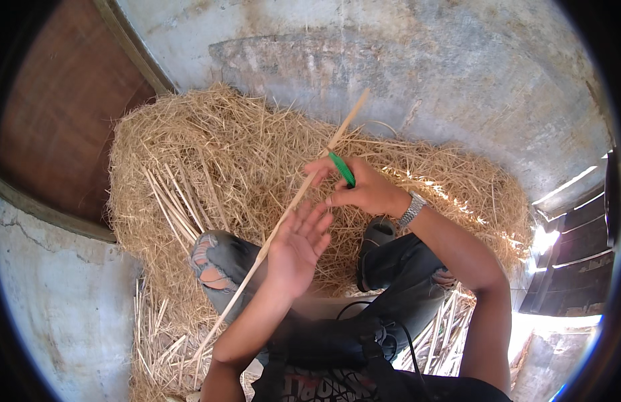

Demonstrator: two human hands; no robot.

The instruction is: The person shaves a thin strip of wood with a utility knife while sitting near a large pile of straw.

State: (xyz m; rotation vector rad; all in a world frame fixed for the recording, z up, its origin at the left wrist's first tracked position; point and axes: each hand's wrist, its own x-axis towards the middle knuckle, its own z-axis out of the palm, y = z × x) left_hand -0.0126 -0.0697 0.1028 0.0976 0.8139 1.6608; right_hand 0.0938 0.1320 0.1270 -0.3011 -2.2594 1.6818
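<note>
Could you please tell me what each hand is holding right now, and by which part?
The right hand grips a green-handled tool by its handle, against the long stick. The left hand is open, its palm resting on the stick's middle.

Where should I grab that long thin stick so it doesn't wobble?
Probably the middle stretch of the long thin stick, from the side. It runs slanted from the lap up over the straw pile, and the left hand and right hand already sit near there.

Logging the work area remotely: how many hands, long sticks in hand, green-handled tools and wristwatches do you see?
Hands: 2, left hand and right hand
Long stick in hand: 1
Green-handled tool: 1
Wristwatch: 1
Total: 5
</note>
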